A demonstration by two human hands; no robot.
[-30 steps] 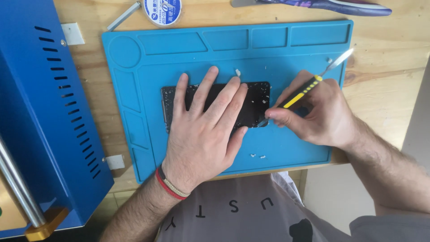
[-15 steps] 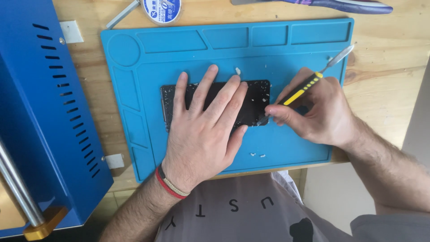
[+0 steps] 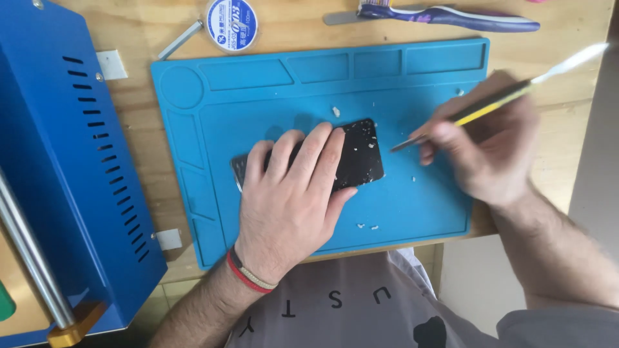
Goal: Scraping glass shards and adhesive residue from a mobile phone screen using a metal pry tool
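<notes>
Since half a second ago the right hand [image 3: 490, 145] has lifted away from the dark phone panel [image 3: 358, 154], and its tool tip now hangs just to the right of the panel instead of at its edge; the panel itself has turned a little under the other palm.

Nearest the camera, the left hand [image 3: 293, 193] lies flat and spread on the panel, fingers pointing up and to the right, pressing it onto the blue silicone mat [image 3: 258, 96]. A red and a pale band circle that wrist. The panel sits near the middle of the mat, its right end bare and flecked with white crumbs; more crumbs lie on the mat beside and below it.

The right hand is closed around a thin yellow-and-black pry tool [image 3: 496, 103], held like a pen, metal tip down-left, flat pale end up-right. It is motion-blurred.

At left stands a blue metal housing [image 3: 58, 167] with vent slots. Beyond the mat, on the wooden worktop [image 3: 567, 122], lie a round wire spool [image 3: 232, 24], a small metal rod [image 3: 180, 40] and a purple toothbrush [image 3: 451, 16].
</notes>
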